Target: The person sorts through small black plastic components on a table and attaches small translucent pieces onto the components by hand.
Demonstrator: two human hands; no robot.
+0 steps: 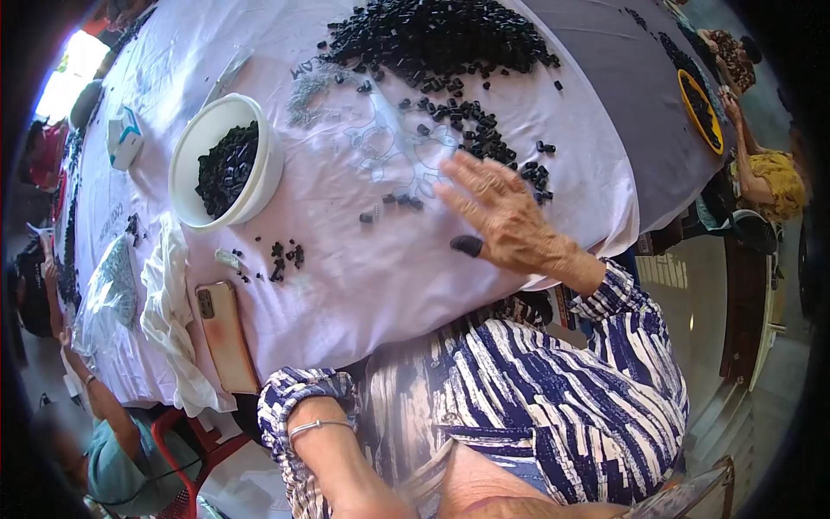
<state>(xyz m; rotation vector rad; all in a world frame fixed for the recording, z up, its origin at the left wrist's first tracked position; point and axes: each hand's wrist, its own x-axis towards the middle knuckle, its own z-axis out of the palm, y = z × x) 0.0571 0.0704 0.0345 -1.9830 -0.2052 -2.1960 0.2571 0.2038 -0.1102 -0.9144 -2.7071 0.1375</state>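
My right hand (506, 216) reaches over the cloth with its fingers stretched out and nothing in its grasp. A black cover (467, 246) sits on its thumb. Just beyond the fingers lies a scatter of small black cylindrical pieces (484, 130), running up to a big heap of them (432, 39). Several loose black pieces (402, 201) rest left of the fingertips. My left hand (367, 506) is raised close to me at the bottom edge, blurred and cut off, so its fingers do not show. A bracelet (320, 426) circles that wrist.
A white tub (270, 182) holds black pieces. Near it are a phone (226, 337), a crumpled white cloth (169, 311), a clear plastic bag (108, 290) and a small box (125, 138). Other people sit around the table; a yellow basket (700, 112) stands at right.
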